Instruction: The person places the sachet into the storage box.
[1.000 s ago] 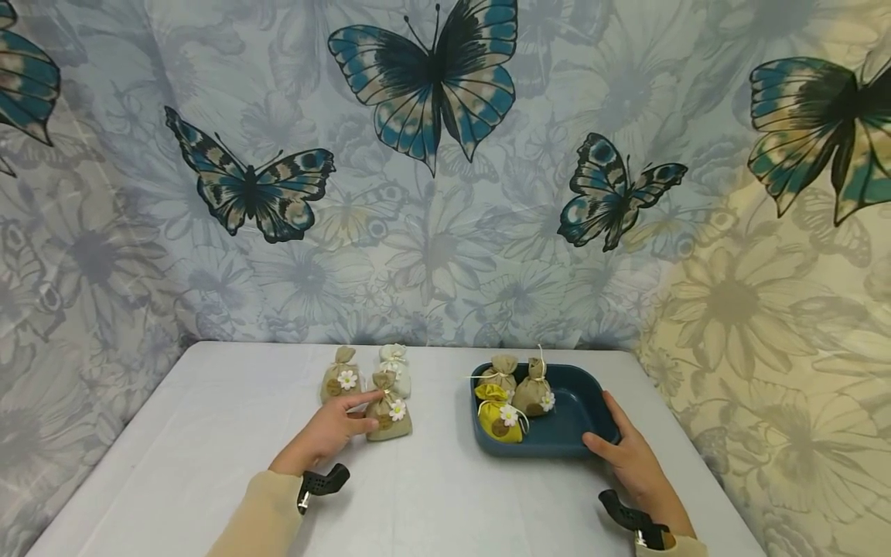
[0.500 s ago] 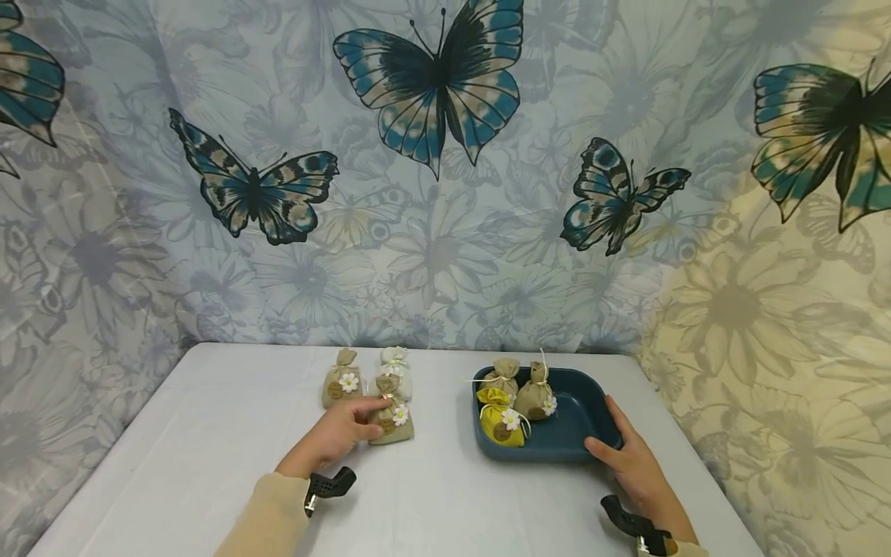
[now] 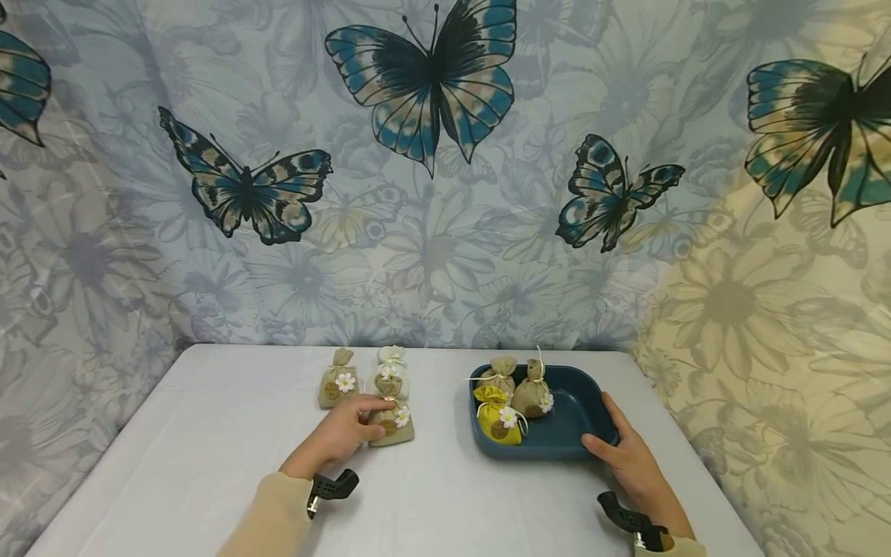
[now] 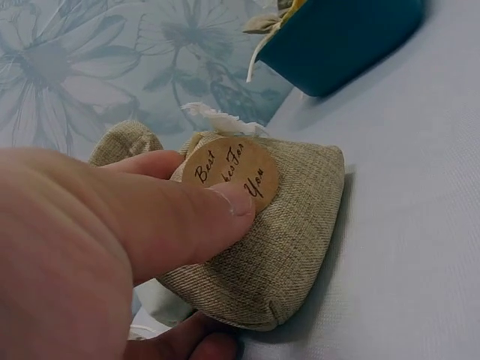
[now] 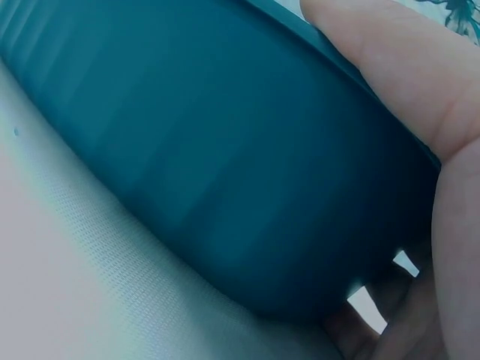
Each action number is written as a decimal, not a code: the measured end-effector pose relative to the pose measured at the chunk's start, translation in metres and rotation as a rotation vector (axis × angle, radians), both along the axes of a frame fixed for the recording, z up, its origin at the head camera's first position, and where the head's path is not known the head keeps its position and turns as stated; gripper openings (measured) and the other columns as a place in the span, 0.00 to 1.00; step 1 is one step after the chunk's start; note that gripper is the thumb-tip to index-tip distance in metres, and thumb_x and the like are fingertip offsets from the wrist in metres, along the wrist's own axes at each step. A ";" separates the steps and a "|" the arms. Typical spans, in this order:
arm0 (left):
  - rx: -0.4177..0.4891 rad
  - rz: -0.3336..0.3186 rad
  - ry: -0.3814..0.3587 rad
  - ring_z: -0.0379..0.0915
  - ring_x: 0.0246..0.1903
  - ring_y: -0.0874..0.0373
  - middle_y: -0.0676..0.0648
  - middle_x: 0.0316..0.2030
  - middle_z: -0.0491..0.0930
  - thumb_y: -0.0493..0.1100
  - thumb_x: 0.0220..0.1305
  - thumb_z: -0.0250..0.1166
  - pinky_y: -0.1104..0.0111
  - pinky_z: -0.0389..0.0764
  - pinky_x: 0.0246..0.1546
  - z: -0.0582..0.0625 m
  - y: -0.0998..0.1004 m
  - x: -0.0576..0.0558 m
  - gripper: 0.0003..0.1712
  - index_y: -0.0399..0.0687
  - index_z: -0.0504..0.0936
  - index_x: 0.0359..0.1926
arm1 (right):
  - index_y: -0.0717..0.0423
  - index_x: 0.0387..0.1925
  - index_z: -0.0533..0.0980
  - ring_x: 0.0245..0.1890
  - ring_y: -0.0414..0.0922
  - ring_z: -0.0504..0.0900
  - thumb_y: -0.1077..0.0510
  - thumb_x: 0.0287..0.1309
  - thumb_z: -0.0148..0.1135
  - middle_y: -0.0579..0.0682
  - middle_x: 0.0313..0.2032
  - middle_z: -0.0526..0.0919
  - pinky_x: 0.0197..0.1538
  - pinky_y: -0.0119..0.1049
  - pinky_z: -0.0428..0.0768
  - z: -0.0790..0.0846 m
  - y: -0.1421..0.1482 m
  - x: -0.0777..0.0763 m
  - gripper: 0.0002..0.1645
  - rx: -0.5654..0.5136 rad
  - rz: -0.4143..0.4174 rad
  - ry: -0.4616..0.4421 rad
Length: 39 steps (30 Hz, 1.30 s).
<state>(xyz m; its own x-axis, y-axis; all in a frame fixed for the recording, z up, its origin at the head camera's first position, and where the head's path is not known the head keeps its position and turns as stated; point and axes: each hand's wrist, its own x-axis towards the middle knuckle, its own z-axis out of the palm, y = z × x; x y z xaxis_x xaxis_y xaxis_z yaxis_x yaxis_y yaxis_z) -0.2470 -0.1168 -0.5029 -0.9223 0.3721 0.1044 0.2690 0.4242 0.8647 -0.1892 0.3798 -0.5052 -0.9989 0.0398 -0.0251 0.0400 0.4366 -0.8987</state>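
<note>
My left hand (image 3: 341, 432) grips a beige drawstring sachet (image 3: 397, 432) on the table. In the left wrist view, the thumb (image 4: 202, 217) lies across the sachet's round paper label (image 4: 259, 172), and other fingers reach behind the cloth. Just behind it stands a white sachet (image 3: 399, 381), partly covered, and to its left another beige sachet (image 3: 339, 384). My right hand (image 3: 636, 456) holds the right end of a dark blue tray (image 3: 571, 433), thumb at the rim and fingers round the outside. Inside the tray's left half sit a yellow sachet (image 3: 497, 425) and two beige sachets (image 3: 532, 394).
A white cloth covers the table (image 3: 445, 503). Behind it hangs a butterfly-print curtain (image 3: 431, 271), with side panels left and right. Bare cloth lies between the left group of sachets and the tray.
The left hand has shifted slightly right and closed its thumb and fingers on the front beige sachet, which has barely moved. The right hand and tray stay in place; the head view sways a little.
</note>
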 end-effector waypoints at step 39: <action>0.164 -0.006 -0.227 0.69 0.27 0.57 0.45 0.41 0.77 0.35 0.60 0.71 0.66 0.73 0.26 0.006 0.012 0.008 0.23 0.48 0.83 0.58 | 0.39 0.80 0.36 0.74 0.64 0.36 0.50 0.64 0.68 0.57 0.77 0.36 0.66 0.70 0.42 -0.001 0.001 -0.002 0.60 0.018 0.008 -0.006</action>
